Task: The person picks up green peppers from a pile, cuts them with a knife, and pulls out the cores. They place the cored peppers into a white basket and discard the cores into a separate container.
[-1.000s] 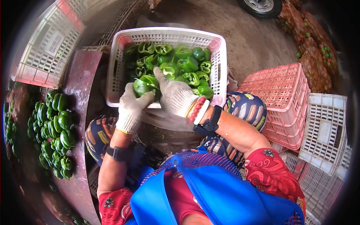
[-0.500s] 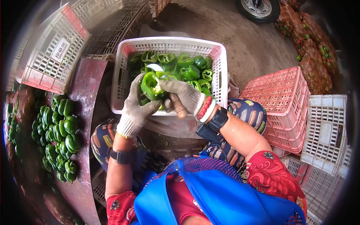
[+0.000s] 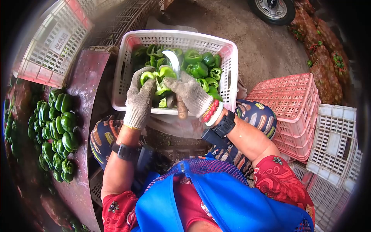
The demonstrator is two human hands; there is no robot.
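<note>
Over the white plastic crate (image 3: pixel 230 77), my gloved left hand (image 3: pixel 140 94) grips a cut-open green bell pepper (image 3: pixel 161 86) with its pale inside showing. My gloved right hand (image 3: pixel 192 92) is closed around a curved knife (image 3: pixel 173 58). Its hooked blade points up and away from me, and the wooden handle (image 3: pixel 182 109) sticks out below the fist. The right thumb and fingertips touch the near side of the pepper. Cut green pepper pieces (image 3: pixel 198 69) lie in the crate below and beyond both hands.
Whole green bell peppers (image 3: pixel 62 131) are heaped on the left beside a dark red board (image 3: pixel 87 81). A tilted white crate (image 3: pixel 54 46) stands at upper left. Stacked pink crates (image 3: pixel 284 100) and a white crate (image 3: pixel 334 135) are on the right. A wheel (image 3: pixel 272 9) and filled net sacks (image 3: pixel 322 58) stand farther back.
The knife has swung more upright, its blade now clear above the pepper. The pepper has been turned and opened wider between my hands. The view has shifted slightly.
</note>
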